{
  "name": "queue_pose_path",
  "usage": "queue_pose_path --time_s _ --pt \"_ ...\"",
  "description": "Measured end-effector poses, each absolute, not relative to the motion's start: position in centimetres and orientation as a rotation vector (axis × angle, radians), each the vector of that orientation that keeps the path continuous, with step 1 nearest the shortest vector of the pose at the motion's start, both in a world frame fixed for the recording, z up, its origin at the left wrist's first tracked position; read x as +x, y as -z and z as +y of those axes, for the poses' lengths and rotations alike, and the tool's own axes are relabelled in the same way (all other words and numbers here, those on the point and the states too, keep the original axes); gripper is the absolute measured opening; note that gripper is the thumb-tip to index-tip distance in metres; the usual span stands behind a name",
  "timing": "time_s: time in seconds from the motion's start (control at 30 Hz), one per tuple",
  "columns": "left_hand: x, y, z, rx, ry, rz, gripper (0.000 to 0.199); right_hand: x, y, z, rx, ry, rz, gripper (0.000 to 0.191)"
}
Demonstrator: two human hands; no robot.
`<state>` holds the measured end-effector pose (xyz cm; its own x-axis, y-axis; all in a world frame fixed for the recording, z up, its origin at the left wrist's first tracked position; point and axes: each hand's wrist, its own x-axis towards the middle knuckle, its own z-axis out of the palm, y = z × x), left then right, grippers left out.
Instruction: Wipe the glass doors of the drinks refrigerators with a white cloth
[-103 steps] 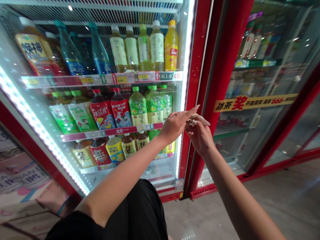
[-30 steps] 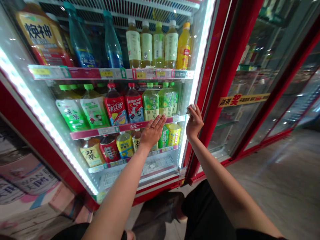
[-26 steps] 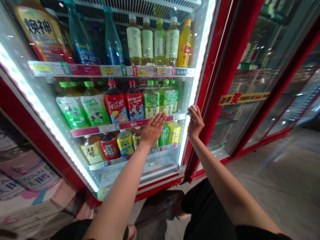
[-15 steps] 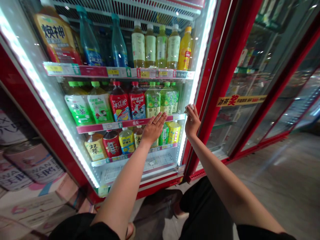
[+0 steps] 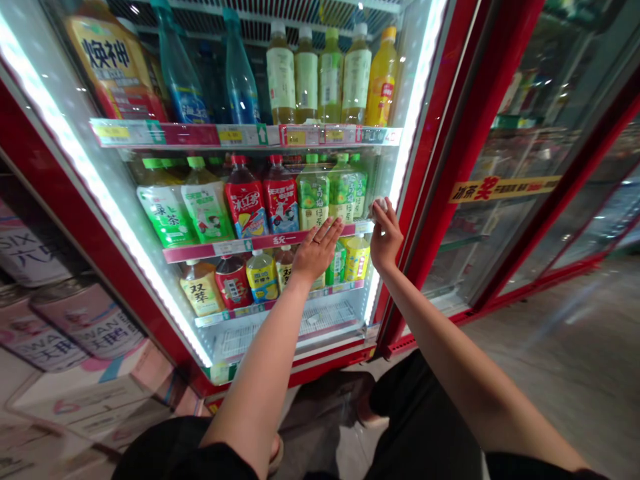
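My left hand (image 5: 316, 252) is open with its fingers spread, held flat at the glass door of a drinks cooler (image 5: 280, 87), just below the red price strip (image 5: 265, 243). Behind the glass lie green-labelled tea bottles (image 5: 313, 197) and red-labelled bottles (image 5: 245, 207). My right hand (image 5: 386, 240) pinches a small white tissue (image 5: 380, 207) against the glass near the door's right edge. The tissue is mostly hidden by my fingers, so I cannot tell exactly what it is.
The red frame of the door (image 5: 453, 133) runs just right of my right hand, and a second glass cooler door with a yellow banner (image 5: 505, 189) stands beyond it. Printed cartons (image 5: 75, 393) are stacked at lower left. A grey floor (image 5: 550, 347) spreads at right.
The whole view has shifted slightly as my head moved. My left hand has moved a little up the glass, and my right hand still pinches the tissue.
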<state>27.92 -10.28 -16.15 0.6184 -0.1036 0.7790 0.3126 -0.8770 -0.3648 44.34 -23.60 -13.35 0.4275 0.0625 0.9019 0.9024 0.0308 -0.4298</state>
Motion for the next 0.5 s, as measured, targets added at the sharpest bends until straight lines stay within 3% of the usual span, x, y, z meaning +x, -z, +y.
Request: queue_pose_path --time_s 0.27,0.5 --pt "28.0 16.3 -10.2 -2.421 1.219 -0.128 0.082 45.3 12.9 -23.1 -1.423 0.786 -0.784 0.066" --pt "27.5 15.8 -10.8 -2.483 1.092 -0.180 0.081 43.1 13.7 -23.5 -1.484 0.814 -0.945 0.059"
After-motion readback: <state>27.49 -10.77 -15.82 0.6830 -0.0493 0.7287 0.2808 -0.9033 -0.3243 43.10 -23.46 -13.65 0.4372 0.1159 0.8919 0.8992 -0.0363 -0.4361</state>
